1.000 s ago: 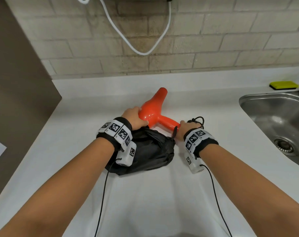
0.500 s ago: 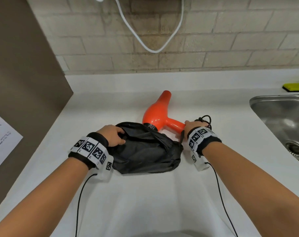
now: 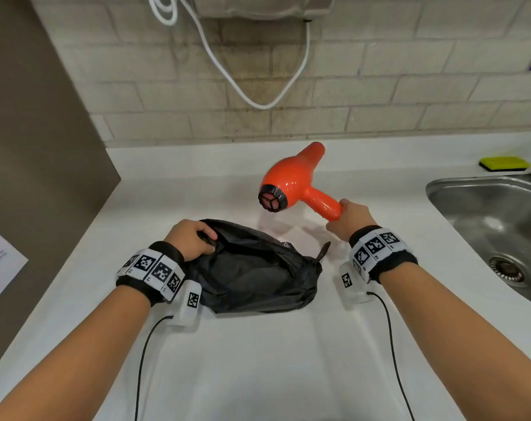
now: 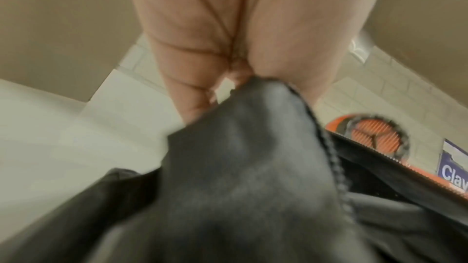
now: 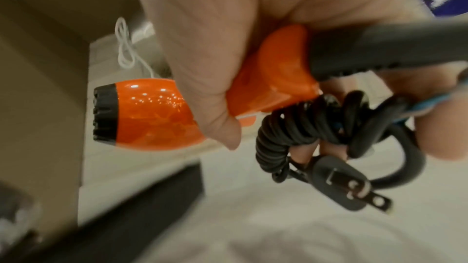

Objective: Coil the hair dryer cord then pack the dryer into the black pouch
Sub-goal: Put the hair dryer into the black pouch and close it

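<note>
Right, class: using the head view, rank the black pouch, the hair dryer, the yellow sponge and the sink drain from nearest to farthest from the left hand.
1. Black pouch: gripped at its rim by the left hand.
2. Hair dryer: raised, up and to the right.
3. Sink drain and yellow sponge: both far right, too close to call.

Open white table (image 3: 258,360) in the foreground between both forearms, nothing lying there but two thin wrist cables (image 3: 391,344). Black pouch (image 3: 258,278) blocking the middle, mouth pulled up by the left hand (image 3: 191,238) at its left edge. Orange dryer (image 3: 291,180) raised off the table in the right hand (image 3: 349,220), bare surface beneath and beyond it toward the brick wall (image 3: 379,86). Sink (image 3: 501,226) dropping away on the right, brown panel (image 3: 30,147) closing the left side.
</note>
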Available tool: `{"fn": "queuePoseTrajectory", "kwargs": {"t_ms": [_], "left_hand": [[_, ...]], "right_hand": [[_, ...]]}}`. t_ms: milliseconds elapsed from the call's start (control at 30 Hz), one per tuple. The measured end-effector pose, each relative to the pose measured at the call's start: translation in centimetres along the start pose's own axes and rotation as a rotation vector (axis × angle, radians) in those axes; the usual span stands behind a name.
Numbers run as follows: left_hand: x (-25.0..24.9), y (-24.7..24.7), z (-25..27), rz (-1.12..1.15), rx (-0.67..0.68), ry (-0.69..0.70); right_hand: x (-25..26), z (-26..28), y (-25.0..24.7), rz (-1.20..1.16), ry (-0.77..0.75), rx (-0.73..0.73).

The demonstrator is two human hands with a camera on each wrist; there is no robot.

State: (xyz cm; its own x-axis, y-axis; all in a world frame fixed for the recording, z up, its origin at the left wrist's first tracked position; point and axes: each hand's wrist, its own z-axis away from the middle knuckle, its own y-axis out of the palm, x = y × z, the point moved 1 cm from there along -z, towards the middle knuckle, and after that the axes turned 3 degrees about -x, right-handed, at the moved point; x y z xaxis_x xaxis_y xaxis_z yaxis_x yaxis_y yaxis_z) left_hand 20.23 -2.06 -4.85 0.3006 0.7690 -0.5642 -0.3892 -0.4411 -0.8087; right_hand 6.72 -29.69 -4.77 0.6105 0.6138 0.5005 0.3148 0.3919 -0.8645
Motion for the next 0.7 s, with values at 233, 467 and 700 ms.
{"fn": "queuePoseTrajectory", "kwargs": {"t_ms": [233,467,700], "left_hand": [[-1.4,0.3,-0.4,0.165,0.015,0.030],[-3.7,0.8,-0.7,0.203,0.147,0.004],[-4.8,0.5,0.2,0.558,0.376,-0.041]], "right_hand": [[4.6,3.7,-4.0,-0.586,-0.137,0.194],[6.8,5.5,-1.1,-0.845,-0.189,0.655],[4.7,4.8,1.6,-0.511,-0.164,0.623]]}}
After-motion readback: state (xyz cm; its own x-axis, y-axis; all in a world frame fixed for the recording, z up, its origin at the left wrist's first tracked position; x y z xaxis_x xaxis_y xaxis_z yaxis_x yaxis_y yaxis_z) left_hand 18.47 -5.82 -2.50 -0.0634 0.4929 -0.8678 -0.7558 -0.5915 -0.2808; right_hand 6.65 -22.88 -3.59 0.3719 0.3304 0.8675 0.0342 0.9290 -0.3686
